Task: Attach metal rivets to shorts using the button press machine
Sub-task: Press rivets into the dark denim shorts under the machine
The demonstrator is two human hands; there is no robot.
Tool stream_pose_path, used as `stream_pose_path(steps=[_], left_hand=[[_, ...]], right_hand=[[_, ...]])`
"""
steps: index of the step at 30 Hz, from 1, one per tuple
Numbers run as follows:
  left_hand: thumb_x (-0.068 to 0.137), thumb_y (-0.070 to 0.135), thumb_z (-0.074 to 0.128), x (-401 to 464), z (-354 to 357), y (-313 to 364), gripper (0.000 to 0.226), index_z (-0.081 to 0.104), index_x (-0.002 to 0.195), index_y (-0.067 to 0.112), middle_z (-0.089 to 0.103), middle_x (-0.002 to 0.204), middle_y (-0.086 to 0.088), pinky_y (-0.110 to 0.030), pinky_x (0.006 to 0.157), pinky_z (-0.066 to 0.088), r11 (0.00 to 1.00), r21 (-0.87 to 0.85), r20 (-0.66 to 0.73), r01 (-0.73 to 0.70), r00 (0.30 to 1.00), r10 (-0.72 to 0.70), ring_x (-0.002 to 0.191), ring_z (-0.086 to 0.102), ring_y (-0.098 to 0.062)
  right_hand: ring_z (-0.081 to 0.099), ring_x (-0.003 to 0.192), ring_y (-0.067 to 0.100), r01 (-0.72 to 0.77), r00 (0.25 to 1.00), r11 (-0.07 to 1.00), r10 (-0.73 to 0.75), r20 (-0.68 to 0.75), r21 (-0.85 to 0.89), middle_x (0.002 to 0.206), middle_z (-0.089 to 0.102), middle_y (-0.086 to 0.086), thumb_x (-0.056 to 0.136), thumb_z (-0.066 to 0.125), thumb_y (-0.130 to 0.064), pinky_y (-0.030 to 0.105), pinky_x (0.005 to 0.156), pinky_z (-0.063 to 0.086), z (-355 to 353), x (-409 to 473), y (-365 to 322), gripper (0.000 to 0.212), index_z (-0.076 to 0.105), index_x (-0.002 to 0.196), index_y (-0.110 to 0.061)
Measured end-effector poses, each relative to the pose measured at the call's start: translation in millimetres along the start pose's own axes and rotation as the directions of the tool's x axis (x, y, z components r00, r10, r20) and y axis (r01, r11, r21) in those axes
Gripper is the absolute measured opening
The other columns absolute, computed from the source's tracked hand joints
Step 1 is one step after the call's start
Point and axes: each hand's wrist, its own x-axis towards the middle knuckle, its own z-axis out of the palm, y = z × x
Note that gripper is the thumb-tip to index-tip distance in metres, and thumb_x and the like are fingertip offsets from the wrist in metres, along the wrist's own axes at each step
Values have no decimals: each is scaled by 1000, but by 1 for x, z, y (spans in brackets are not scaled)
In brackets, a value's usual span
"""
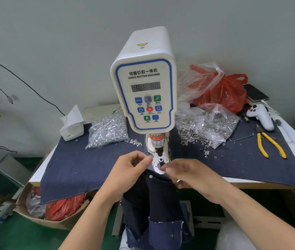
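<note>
A white tabletop (251,184) draped in dark blue denim cloth (81,166) carries the tall white servo button press machine (145,87) at its centre, blue-trimmed panel facing the camera. From the machine's base, at 6 o'clock, the dark navy denim shorts (158,201) hang off the tabletop's front edge, their top edge lying on the plate by the small metal die post (160,160); one silver rivet (150,176) already shows near that edge. At 2 o'clock sits a crumpled red plastic bag (224,92). At 9 o'clock lies a clear bag of silvery rivet parts (107,130), at 3 o'clock a clear bag of small metal rings (213,125), some spilled on the cloth. Yellow-handled pliers (269,143) lie further out at 3 o'clock. The left hand (130,170) pinches the shorts' edge with curled fingers at 9 o'clock of the post. The right hand (188,175) has fingers curled at the fabric beside the post; what its blurred fingertips hold cannot be told.
</note>
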Motion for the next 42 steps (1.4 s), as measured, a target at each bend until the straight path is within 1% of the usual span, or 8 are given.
stream_pose_path(steps=[5, 11, 19, 24, 28, 33, 35, 42], left_hand=[[100, 36, 70, -11, -2, 6, 21, 70, 81, 29, 63, 73, 10, -15, 61, 46, 979, -200, 21, -31, 999, 36, 65, 56, -4], [89, 50, 75, -16, -6, 5, 28, 69, 83, 24, 63, 80, 3, -16, 61, 49, 911, -411, 46, -13, 998, 34, 67, 57, -7], [82, 61, 81, -14, 0, -10, 40, 69, 84, 23, 61, 80, 7, -14, 66, 45, 917, -390, 71, -78, 991, 115, 71, 54, -4], [98, 41, 70, -13, -5, -18, 13, 74, 89, 32, 70, 90, 12, -29, 84, 45, 985, -50, 73, -167, 983, 171, 87, 60, -5], [100, 60, 56, -19, -4, -13, 22, 74, 94, 48, 64, 121, 24, -35, 110, 24, 856, 347, 152, -382, 924, 350, 135, 43, -9], [95, 61, 66, -19, 3, -11, 13, 59, 97, 50, 46, 120, 26, -42, 112, 26, 819, 431, 303, -378, 916, 263, 129, 32, -2], [98, 54, 67, -17, 4, -13, 10, 59, 93, 50, 42, 121, 24, -43, 111, 30, 842, 380, 337, -382, 905, 259, 127, 32, -5], [96, 44, 67, -11, 2, -11, 26, 64, 87, 19, 61, 109, -5, -36, 91, 41, 938, -309, 269, -157, 932, 244, 100, 55, -21]], right_hand=[[62, 90, -13, 180, 983, 928, -159, 92, -326, 107, 71, -25, 92, 76, -36, 5, 76, 43, 9, -7, -13, 19, 69, 109, -41], [53, 107, 5, 346, 935, 777, -334, 122, -525, 114, 57, -17, 88, 80, -31, 11, 88, 38, 3, -11, -15, 30, 60, 111, -36], [44, 101, -6, 211, 977, 670, -158, 141, -712, 110, 47, -15, 87, 76, -48, 9, 80, 33, -4, -5, -14, 21, 58, 93, -40], [43, 111, 6, 293, 956, 682, -218, 196, -670, 108, 48, -17, 89, 77, -38, 20, 97, 35, -6, -4, -19, 25, 53, 86, -35], [49, 93, 0, 305, 950, 755, -283, 131, -580, 106, 54, -7, 92, 75, -34, 12, 84, 36, -6, -2, -23, 23, 53, 88, -39], [51, 88, -4, 301, 952, 768, -273, 136, -565, 105, 56, -8, 92, 75, -34, 11, 80, 36, -4, 4, -19, 16, 60, 97, -32], [52, 89, -5, 297, 954, 770, -268, 137, -564, 105, 56, -9, 92, 75, -37, 11, 80, 36, -10, 4, -18, 16, 60, 96, -34], [40, 114, -4, 241, 967, 667, -105, 231, -705, 118, 42, -22, 92, 62, -62, 17, 98, 36, -39, 1, -11, 20, 55, 99, -45]])
